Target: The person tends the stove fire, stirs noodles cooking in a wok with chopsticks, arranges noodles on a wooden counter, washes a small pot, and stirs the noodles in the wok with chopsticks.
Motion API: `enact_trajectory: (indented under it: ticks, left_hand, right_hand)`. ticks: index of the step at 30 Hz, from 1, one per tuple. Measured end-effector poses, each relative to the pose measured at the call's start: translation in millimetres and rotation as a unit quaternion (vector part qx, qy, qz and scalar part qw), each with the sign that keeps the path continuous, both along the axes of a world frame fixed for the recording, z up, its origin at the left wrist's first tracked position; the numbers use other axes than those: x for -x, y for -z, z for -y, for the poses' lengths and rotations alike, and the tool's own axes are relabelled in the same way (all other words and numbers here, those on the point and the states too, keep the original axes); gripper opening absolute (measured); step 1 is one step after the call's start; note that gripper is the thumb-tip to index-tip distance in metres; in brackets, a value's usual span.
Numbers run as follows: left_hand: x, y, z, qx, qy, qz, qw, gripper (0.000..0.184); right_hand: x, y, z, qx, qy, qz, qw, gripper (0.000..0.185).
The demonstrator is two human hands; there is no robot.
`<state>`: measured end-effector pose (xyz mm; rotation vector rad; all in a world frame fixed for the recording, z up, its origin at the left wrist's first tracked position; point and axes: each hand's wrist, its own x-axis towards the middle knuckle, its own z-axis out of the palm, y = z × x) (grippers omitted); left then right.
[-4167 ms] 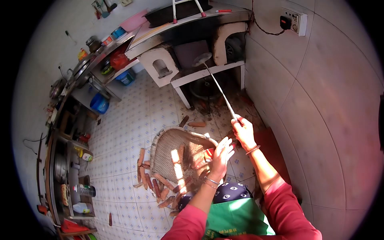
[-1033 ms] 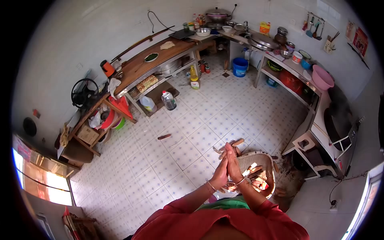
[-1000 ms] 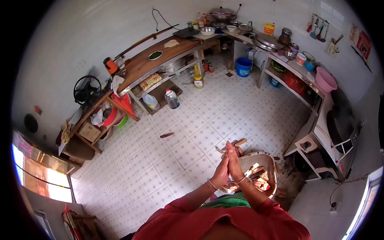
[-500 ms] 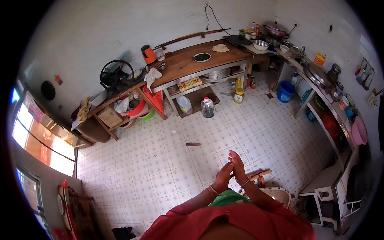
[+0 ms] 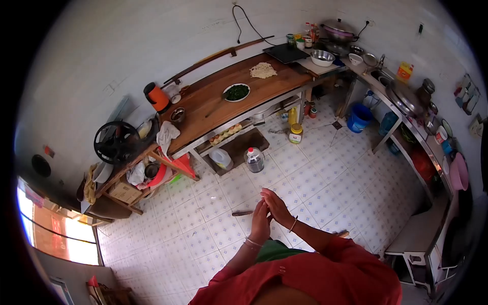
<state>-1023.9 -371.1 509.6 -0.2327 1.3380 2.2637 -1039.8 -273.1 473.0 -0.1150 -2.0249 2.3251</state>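
Observation:
My left hand (image 5: 260,221) and my right hand (image 5: 276,207) meet palm to palm over the tiled floor (image 5: 203,239), at the lower middle of the view. Their fingers look stretched out, the right hand's lying over the left's fingertips. Neither holds any visible object; the palms are hidden. Beyond the hands and to the left, a brown stick-like piece (image 5: 242,213) lies on the floor. Farther off stands a clear bottle with a red cap (image 5: 254,160).
A long wooden worktop (image 5: 203,104) carries a plate of chopped greens (image 5: 237,92) and a pale heap (image 5: 263,70). A blue bucket (image 5: 359,119) stands below the sink counter. A white-topped stand (image 5: 419,231) is at right, a black fan-like wheel (image 5: 117,142) at left.
The long ladle that my right hand held is gone from it, and my hands have come together. The view has swung from the stove and basket to the worktop, which now looks nearer.

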Motion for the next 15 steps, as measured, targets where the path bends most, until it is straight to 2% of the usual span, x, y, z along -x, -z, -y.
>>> enact_trajectory:
  ticks: [2,3,5,6,7,8,10,11,12,14,15]
  left_hand:
    - [37.1,5.6,-18.0,0.007,0.062,-0.007,0.998,0.037]
    - [57.1,18.2,-31.3,0.072,0.098,-0.123,0.985,0.035]
    - [91.3,4.1,-60.8,0.004,0.178,-0.13,0.975,0.033]
    - [107.5,-0.8,-79.4,0.013,0.209,-0.15,0.966,0.032]
    - [123.0,-5.1,-98.4,0.022,0.239,-0.172,0.955,0.032]
    - [138.8,1.2,-118.3,-0.06,0.263,-0.058,0.961,0.033]
    - [155.0,-5.7,-163.1,-0.068,0.279,-0.023,0.958,0.033]
    - [160.7,-4.0,-182.3,-0.066,0.299,-0.04,0.951,0.031]
    - [164.3,-7.0,-202.3,-0.068,0.332,-0.036,0.94,0.031]
    - [164.5,-12.8,-236.8,-0.075,0.388,-0.008,0.919,0.03]
    - [161.8,-11.3,-254.7,-0.081,0.411,-0.005,0.908,0.03]
  right_hand:
    - [25.3,8.6,-21.3,-0.04,0.039,-0.02,0.998,0.041]
    - [39.2,3.5,-36.1,-0.019,0.064,0.002,0.998,0.041]
    - [56.7,-11.9,-64.0,0.072,0.11,0.079,0.988,0.042]
    - [66.9,-6.7,-77.6,0.009,0.173,0.047,0.984,0.044]
    - [68.9,-24.2,-92.2,0.033,0.196,0.062,0.978,0.045]
    - [69.5,-41.7,-108.5,0.055,0.213,0.072,0.973,0.045]
    - [74.4,-36.7,-145.3,-0.062,0.288,0.009,0.955,0.046]
    - [70.4,-46.9,-160.3,-0.007,0.305,0.026,0.952,0.046]
    - [66.4,-46.7,-177.2,-0.007,0.338,0.027,0.941,0.046]
    - [53.5,-41.2,-205.2,-0.138,0.458,0.025,0.878,0.045]
    - [42.3,-50.1,-217.0,-0.111,0.478,0.036,0.87,0.043]
